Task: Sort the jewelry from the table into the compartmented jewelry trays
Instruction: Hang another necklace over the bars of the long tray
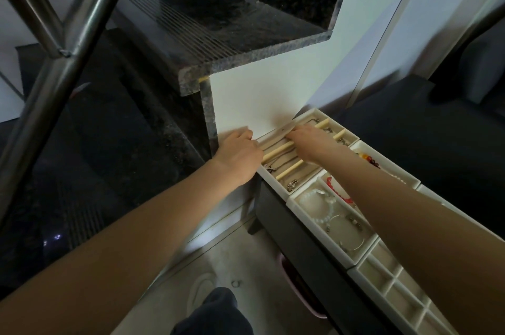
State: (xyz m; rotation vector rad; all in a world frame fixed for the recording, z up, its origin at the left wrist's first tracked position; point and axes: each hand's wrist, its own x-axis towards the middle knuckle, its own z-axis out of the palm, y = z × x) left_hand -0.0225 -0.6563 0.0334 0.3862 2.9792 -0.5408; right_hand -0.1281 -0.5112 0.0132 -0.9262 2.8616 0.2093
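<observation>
Two hands, left (238, 153) and right (308, 143), grip unclear, over one divided tray (278, 179) beside two more trays.

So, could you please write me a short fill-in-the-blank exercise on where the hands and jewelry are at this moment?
1. Both hands, the left hand and the right hand, reach to the tray with the ____ coloured dividers.
2. The white bead bracelet lies in the tray just ____ to the person than that one.
3. The grid tray nearest the person holds ____ jewelry in its visible cells.

Missing words: wood; nearer; no
</observation>
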